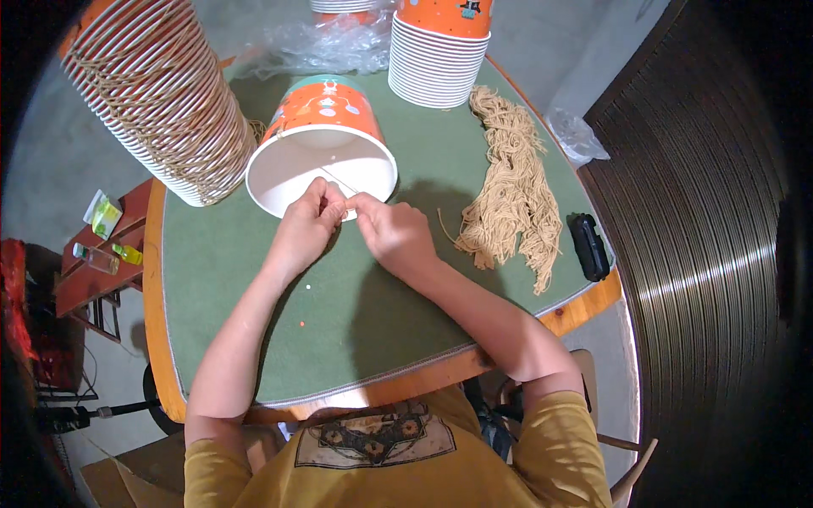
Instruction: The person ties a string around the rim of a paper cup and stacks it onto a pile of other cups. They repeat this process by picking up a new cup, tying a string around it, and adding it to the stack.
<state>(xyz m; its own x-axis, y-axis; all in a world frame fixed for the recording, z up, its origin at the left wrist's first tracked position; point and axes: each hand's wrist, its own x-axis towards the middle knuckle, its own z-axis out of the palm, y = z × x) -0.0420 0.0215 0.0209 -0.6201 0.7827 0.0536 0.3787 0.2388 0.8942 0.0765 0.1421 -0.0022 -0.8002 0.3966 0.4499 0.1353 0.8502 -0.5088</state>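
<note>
A big orange paper bucket point(326, 110) lies on its side on the green tablecloth, its white mouth towards me. At the near edge of that mouth my left hand point(306, 222) and my right hand point(396, 233) meet, fingers pinched together. A thin pale cord point(339, 176) runs from inside the bucket to the fingertips. Both hands seem closed on it, though the fingers hide its end. Right of my right hand lies a loose bundle of beige cords point(512, 186). To the left leans a tall stack of buckets point(161, 102), with beige cords hanging across their rims.
Another bucket stack point(436, 68) stands at the back right, near crumpled clear plastic point(326, 49). A black case-like object point(589, 247) sits at the table's right edge. Beyond the left edge, a reddish bench point(85, 275) carries bottles. Corrugated metal point(703, 212) rises on the right.
</note>
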